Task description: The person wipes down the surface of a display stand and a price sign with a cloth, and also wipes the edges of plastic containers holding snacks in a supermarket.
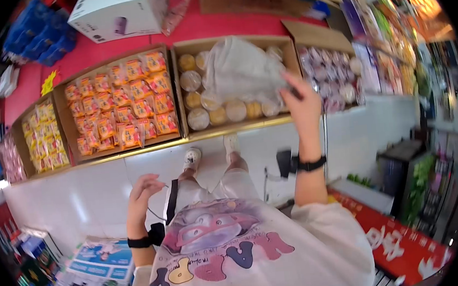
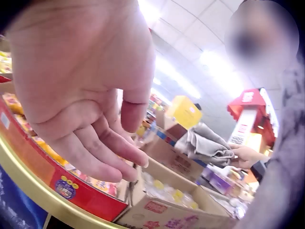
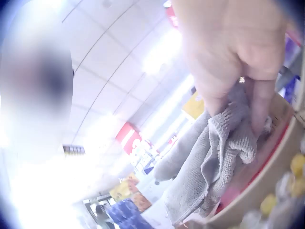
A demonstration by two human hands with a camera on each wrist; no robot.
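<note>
My right hand (image 1: 302, 101) grips one edge of a grey cloth (image 1: 239, 68), which spreads over a cardboard box (image 1: 182, 101) of round yellow packs (image 1: 198, 118). In the right wrist view the thumb and fingers pinch the folded, ribbed cloth (image 3: 209, 157), and it hangs down from them. The left wrist view shows it raised above the box of yellow packs. My left hand (image 1: 145, 189) is held low before my body, fingers loosely bent and holding nothing. Close up in the left wrist view, that hand (image 2: 86, 86) overlaps a box of orange packets.
Left of the cloth is a box of orange packets (image 1: 127, 105), then yellow packets (image 1: 46, 137). Purple and white packs (image 1: 332, 77) fill a box at the right. Behind stand a white carton (image 1: 117, 16) and a blue crate (image 1: 39, 31). A gold edge (image 1: 153, 146) runs along the front.
</note>
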